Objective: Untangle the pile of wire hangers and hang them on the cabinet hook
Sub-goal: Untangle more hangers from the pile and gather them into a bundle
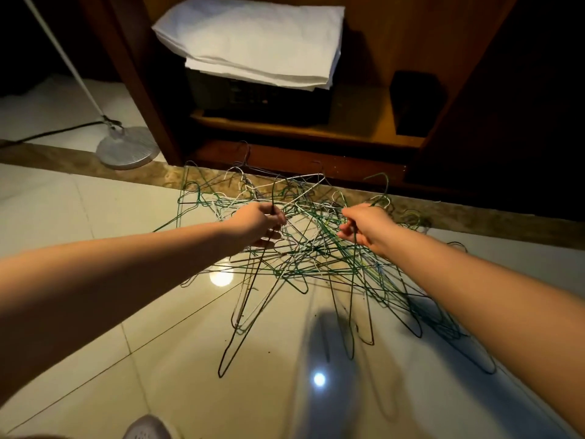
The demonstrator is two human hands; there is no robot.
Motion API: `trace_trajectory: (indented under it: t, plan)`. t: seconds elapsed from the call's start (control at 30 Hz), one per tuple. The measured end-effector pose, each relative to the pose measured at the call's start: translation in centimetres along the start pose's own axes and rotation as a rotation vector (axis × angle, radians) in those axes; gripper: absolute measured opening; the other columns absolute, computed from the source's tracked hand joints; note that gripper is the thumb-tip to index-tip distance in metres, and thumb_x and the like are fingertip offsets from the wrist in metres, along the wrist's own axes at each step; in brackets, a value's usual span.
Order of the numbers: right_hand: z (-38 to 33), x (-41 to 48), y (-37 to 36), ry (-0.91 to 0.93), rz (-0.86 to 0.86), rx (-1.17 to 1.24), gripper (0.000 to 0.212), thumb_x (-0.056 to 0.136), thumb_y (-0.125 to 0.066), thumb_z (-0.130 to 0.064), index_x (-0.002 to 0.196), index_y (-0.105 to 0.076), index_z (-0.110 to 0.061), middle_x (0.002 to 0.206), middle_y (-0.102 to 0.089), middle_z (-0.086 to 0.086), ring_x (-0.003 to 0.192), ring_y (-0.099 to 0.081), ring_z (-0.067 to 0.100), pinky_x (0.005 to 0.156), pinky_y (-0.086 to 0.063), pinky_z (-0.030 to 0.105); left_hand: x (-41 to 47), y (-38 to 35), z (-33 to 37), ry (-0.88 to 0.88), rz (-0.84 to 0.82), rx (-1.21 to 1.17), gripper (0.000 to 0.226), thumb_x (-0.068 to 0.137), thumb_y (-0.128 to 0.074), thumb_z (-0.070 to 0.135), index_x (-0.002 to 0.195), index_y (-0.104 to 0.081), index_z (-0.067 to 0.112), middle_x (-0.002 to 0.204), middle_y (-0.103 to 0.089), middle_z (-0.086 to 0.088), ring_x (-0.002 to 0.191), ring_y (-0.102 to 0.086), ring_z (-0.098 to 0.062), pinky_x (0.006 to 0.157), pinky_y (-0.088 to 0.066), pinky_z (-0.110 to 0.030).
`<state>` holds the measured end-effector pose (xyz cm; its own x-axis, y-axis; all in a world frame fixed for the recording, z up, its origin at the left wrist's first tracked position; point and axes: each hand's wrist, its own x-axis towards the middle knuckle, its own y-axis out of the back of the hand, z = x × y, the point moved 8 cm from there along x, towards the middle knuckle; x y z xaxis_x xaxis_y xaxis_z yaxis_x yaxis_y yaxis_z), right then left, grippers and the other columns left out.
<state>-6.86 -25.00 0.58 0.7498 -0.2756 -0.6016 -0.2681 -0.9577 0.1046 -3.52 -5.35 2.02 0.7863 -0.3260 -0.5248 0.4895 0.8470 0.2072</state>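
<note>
A tangled pile of wire hangers (316, 245), green, white and dark, lies on the glossy tiled floor in front of an open wooden cabinet (316, 137). My left hand (258, 224) is closed on a dark wire hanger (250, 299) whose hook rises above my fingers and whose long body trails toward me. My right hand (367, 228) grips another dark hanger (353, 296) at the right side of the pile. No cabinet hook is in view.
Inside the cabinet a dark safe (259, 96) carries folded white cloth (253, 42), with a dark box (418, 103) to its right. A floor lamp base (128, 147) with pole and cable stands at the left. A shoe (147, 427) shows at the bottom edge.
</note>
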Motion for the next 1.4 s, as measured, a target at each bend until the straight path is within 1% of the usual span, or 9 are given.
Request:
trace_trajectory:
  t: [0.17,0.33,0.4,0.5,0.6,0.73,1.0,1.2,1.4]
  plan:
    - [-1.0,-1.7,-1.7,0.023,-0.011,-0.078,0.013,0.094,-0.046,0.0,0.106,-0.048,0.0,0.079,-0.056,0.014,0.063,-0.058,0.013,0.039,-0.05,0.017,-2.7,1.9,1.6,-0.036,0.084,-0.087,0.013,0.092,-0.05,0.005,0.084,-0.059,0.01,0.083,-0.056,-0.006,0.075,-0.056,-0.016,0.068,-0.053,-0.026]
    - [-5.5,-4.2,-3.6,0.332,0.134,-0.154,0.028,0.094,-0.045,-0.002,0.121,-0.052,-0.006,0.109,-0.062,0.013,0.081,-0.062,0.014,0.058,-0.052,0.018,-4.8,3.3,3.3,-0.098,0.174,-0.258,0.016,0.089,-0.051,-0.004,0.078,-0.053,0.008,0.079,-0.052,-0.008,0.07,-0.053,-0.015,0.066,-0.053,-0.022]
    - [-6.9,-6.8,-4.9,0.489,0.195,-0.197,0.02,0.096,-0.045,-0.01,0.111,-0.059,-0.014,0.098,-0.066,0.004,0.081,-0.063,0.011,0.07,-0.055,0.028,-5.1,2.9,3.7,-0.088,0.178,-0.329,0.018,0.089,-0.05,-0.006,0.079,-0.05,0.008,0.078,-0.052,-0.009,0.068,-0.053,-0.015,0.064,-0.053,-0.022]
    - [-5.9,-10.0,-6.3,0.619,0.26,-0.207,0.018,0.096,-0.047,-0.017,0.104,-0.063,-0.017,0.081,-0.063,-0.007,0.075,-0.063,0.01,0.065,-0.054,0.03,-5.4,1.7,4.1,-0.095,0.152,-0.4,0.018,0.091,-0.045,-0.009,0.084,-0.05,0.007,0.076,-0.052,-0.011,0.067,-0.054,-0.015,0.057,-0.054,-0.019]
    - [-2.2,-11.0,-5.4,0.587,0.379,-0.209,0.02,0.095,-0.049,-0.02,0.107,-0.066,-0.018,0.078,-0.065,-0.005,0.073,-0.063,0.01,0.059,-0.047,0.023,-5.5,0.8,3.8,-0.086,0.143,-0.404,0.016,0.091,-0.047,-0.006,0.104,-0.052,0.002,0.078,-0.056,-0.01,0.067,-0.058,-0.016,0.055,-0.054,-0.023]
    - [0.6,-10.3,-3.9,0.492,0.439,-0.22,0.023,0.094,-0.051,-0.023,0.111,-0.065,-0.017,0.086,-0.069,-0.002,0.077,-0.062,0.014,0.057,-0.039,0.021,-5.4,0.0,2.0,-0.041,0.133,-0.418,0.047,0.089,-0.052,-0.006,0.13,-0.041,0.013,0.085,-0.064,-0.012,0.072,-0.064,-0.018,0.06,-0.056,-0.026]
    - [0.9,-10.1,-4.7,0.478,0.416,-0.258,0.02,0.092,-0.055,-0.022,0.11,-0.063,-0.018,0.094,-0.069,0.0,0.078,-0.055,0.012,0.063,-0.037,0.022,-5.5,-3.0,1.7,-0.011,0.027,-0.335,0.025,0.092,-0.044,-0.006,0.115,-0.053,0.002,0.083,-0.06,-0.013,0.069,-0.059,-0.014,0.058,-0.053,-0.017]
    - [0.9,-10.4,-4.9,0.502,0.453,-0.213,0.022,0.092,-0.054,-0.021,0.112,-0.062,-0.015,0.102,-0.068,0.002,0.088,-0.06,0.014,0.067,-0.037,0.02,-5.3,-3.2,1.8,-0.024,0.056,-0.302,0.028,0.092,-0.046,-0.005,0.117,-0.054,0.002,0.096,-0.065,-0.018,0.077,-0.065,-0.019,0.071,-0.056,-0.026]
    - [0.6,-10.5,-5.4,0.497,0.396,-0.199,0.027,0.096,-0.045,-0.02,0.117,-0.062,-0.018,0.109,-0.068,0.002,0.097,-0.062,0.017,0.071,-0.043,0.02,-6.1,-4.1,2.3,-0.02,-0.013,-0.332,0.026,0.094,-0.044,-0.002,0.111,-0.059,0.011,0.08,-0.064,-0.007,0.053,-0.064,-0.004,0.047,-0.05,-0.015]
